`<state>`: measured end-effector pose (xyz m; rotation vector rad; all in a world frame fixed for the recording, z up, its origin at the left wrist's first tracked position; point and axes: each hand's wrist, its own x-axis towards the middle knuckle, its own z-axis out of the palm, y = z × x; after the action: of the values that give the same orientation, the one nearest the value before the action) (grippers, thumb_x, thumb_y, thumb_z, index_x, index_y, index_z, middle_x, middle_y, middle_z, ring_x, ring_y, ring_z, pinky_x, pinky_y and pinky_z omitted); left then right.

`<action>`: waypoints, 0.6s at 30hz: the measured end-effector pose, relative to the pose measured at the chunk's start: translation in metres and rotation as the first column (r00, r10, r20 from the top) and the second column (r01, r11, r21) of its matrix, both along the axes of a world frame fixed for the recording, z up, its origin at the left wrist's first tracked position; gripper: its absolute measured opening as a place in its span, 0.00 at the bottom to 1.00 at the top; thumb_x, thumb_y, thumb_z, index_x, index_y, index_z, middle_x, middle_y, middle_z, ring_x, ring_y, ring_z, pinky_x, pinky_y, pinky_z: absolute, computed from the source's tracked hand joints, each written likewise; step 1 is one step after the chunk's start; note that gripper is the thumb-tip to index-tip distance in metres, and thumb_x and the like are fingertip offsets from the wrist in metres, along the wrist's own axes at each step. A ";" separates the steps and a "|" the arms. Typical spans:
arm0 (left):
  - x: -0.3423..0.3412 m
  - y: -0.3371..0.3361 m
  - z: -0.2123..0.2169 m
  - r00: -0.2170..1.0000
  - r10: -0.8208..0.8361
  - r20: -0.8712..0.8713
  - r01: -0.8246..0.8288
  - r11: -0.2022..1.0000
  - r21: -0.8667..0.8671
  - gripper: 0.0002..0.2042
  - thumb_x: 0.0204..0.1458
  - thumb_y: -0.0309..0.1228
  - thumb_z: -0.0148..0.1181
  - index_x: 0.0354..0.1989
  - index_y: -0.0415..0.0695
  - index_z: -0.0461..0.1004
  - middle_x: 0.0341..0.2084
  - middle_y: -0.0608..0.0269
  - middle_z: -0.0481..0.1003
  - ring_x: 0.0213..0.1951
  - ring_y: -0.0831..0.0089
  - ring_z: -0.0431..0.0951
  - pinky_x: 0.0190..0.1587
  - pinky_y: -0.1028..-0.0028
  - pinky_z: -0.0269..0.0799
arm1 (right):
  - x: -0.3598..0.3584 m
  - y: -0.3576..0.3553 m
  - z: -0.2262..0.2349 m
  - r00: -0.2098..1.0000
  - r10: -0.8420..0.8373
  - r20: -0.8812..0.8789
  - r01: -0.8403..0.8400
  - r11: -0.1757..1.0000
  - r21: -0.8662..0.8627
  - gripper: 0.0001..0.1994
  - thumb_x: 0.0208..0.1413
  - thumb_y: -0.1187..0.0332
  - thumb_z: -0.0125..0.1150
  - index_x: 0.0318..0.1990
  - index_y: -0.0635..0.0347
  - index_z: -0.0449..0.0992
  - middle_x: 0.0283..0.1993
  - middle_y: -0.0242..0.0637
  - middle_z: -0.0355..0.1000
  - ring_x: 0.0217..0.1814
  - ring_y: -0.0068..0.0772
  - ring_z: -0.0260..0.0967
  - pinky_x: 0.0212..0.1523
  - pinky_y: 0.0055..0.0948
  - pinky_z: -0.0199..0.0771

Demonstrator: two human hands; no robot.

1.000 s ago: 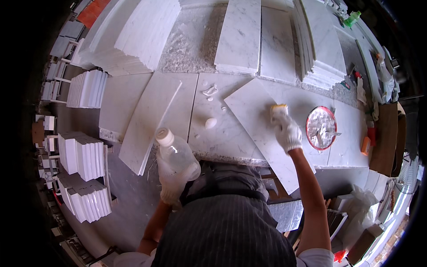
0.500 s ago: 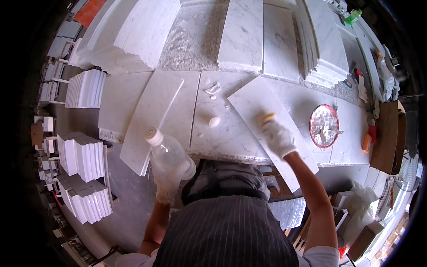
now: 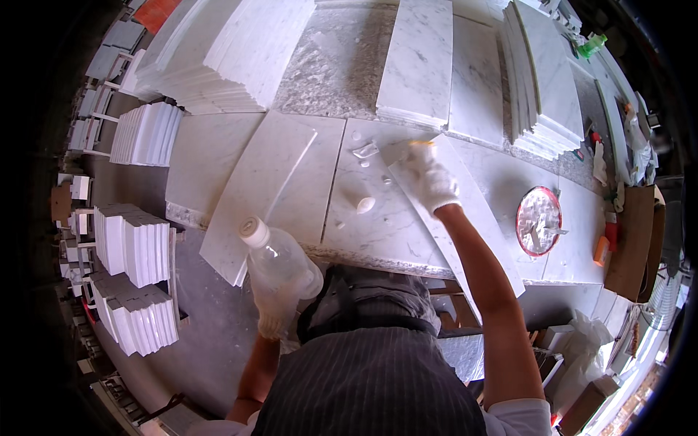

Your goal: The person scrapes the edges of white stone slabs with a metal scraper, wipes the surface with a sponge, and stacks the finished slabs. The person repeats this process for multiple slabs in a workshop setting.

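Observation:
My left hand (image 3: 271, 309), in a white knit glove, is wrapped round a clear plastic bottle (image 3: 280, 254) with a white cap, tilted near the bench edge. My right hand (image 3: 433, 182), gloved too, is closed over a small yellow-edged thing (image 3: 422, 144) whose kind I cannot make out. It rests near the far end of a white marble slab (image 3: 486, 232) lying askew and overhanging the near edge. Beside my left hand, more slabs (image 3: 243, 196) lie stacked at a slant. Between them are a white cone-shaped piece (image 3: 366, 205) and a crumpled scrap (image 3: 366, 150).
A red-rimmed round container (image 3: 518, 221) of white paste, with a blade in it, stands right of the slab. Marble stacks (image 3: 240, 58) line the far side. An orange block (image 3: 601, 251) and cardboard (image 3: 634, 240) are far right; tile stacks (image 3: 134, 247) stand left.
My right hand has slid away from me along the slab, toward its far end, with the yellow-edged thing. The left hand keeps the bottle nearly in place. The whole view has shifted slightly.

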<state>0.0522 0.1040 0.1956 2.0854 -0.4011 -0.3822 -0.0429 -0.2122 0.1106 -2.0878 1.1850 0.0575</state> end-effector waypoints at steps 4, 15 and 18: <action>0.000 0.001 0.008 1.000 0.019 -0.002 -0.018 0.999 0.039 0.39 0.32 0.27 0.71 0.58 0.40 0.59 0.46 0.60 0.69 0.48 0.68 0.72 0.53 0.66 0.69 | -0.026 0.000 -0.058 0.806 0.522 0.279 -0.413 0.833 -0.367 0.14 0.58 0.62 0.57 0.50 0.51 0.74 0.50 0.40 0.74 0.51 0.45 0.72 0.50 0.38 0.72; 0.004 0.000 -0.009 0.999 -0.036 0.023 0.037 0.999 -0.039 0.38 0.33 0.27 0.70 0.58 0.40 0.60 0.46 0.61 0.69 0.48 0.68 0.72 0.52 0.67 0.69 | -0.149 0.055 0.000 0.957 0.287 -0.051 -0.290 0.924 -0.247 0.10 0.54 0.71 0.56 0.42 0.47 0.77 0.38 0.38 0.76 0.37 0.47 0.75 0.38 0.43 0.74; 0.003 -0.025 -0.004 0.983 -0.139 -0.119 0.120 0.981 -0.153 0.37 0.34 0.26 0.71 0.57 0.40 0.60 0.45 0.62 0.69 0.47 0.68 0.72 0.53 0.67 0.69 | -0.154 0.048 -0.014 0.981 0.195 -0.014 -0.189 0.930 -0.315 0.10 0.53 0.70 0.56 0.43 0.45 0.77 0.36 0.38 0.75 0.36 0.47 0.74 0.37 0.43 0.74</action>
<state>0.0555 0.0794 0.1920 1.8869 -0.4749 -0.5468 -0.1967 -0.1644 0.0967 -2.4755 1.0277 -0.0640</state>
